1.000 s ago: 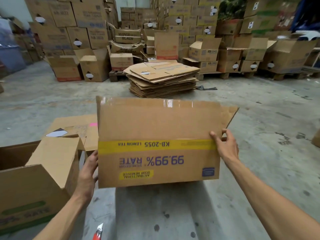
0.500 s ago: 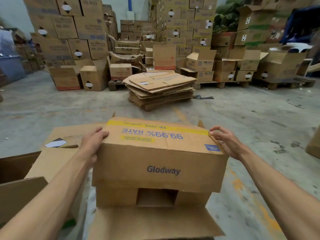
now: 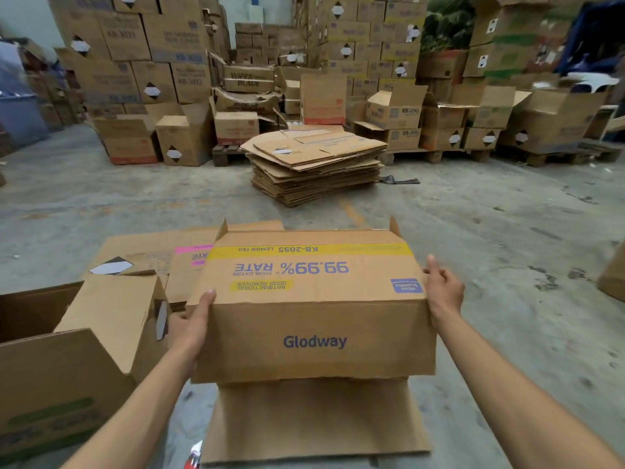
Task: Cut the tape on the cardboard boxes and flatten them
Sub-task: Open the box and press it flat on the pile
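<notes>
Glodway box [image 3: 314, 319] is held above the floor [image 3: 507, 252], near centre, gripped at its ends by the left hand [image 3: 191, 328] and right hand [image 3: 443, 292], fingers curled round the edges. Flaps hang open below; collapsing it flat is judged next.

A grey concrete floor [image 3: 490, 231] spreads out, stained in dark patches. A wooden pallet [image 3: 436, 155] sits at the far right under stacked goods. A dark scrap [image 3: 399, 180] lies on the floor. A blue bin [image 3: 18, 118] stands at far left. Green foliage [image 3: 446, 22] shows top right.
</notes>
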